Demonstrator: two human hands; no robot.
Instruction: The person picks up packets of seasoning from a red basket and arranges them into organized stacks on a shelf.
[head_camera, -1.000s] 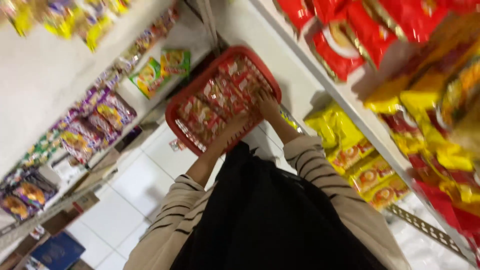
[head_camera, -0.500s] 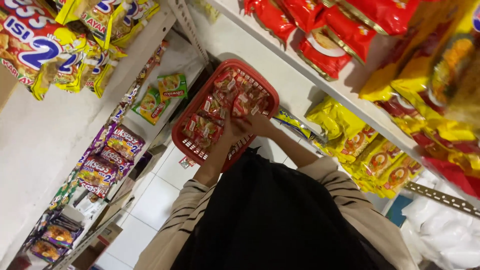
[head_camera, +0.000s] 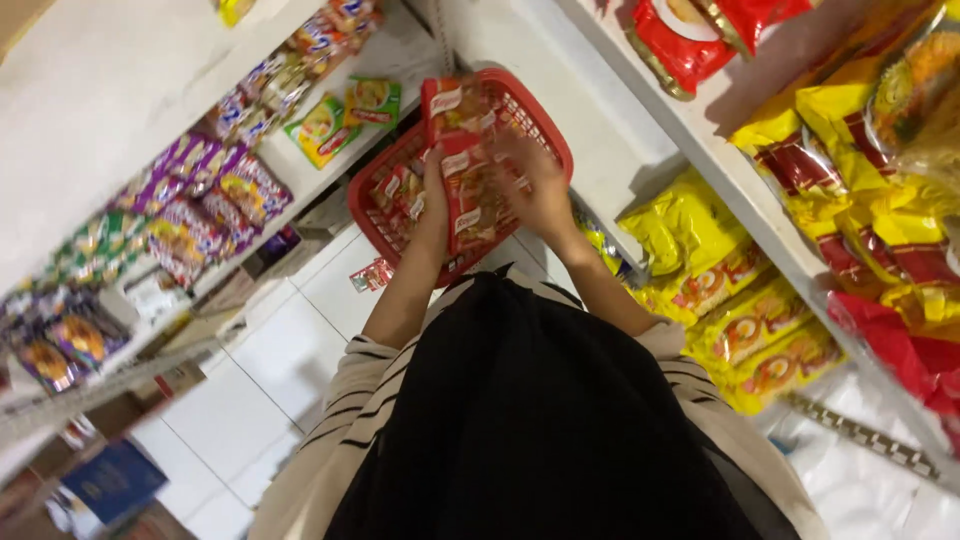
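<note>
Shelves: white shelves (head_camera: 690, 120) stand on both sides, full of bright snack bags.
Yellow bags: yellow packs (head_camera: 700, 240) sit low on the right, near the basket.
Basket: a red basket (head_camera: 540, 115) stands on the white floor in front of the person, with small red packets inside.
Packet strip: a long strip of red packets (head_camera: 465, 165) is lifted above the basket.
Left hand: the left hand (head_camera: 435, 195) is closed on the strip's side.
Right hand: the right hand (head_camera: 535, 185) touches the strip with spread fingers; too blurry to tell its grip.
</note>
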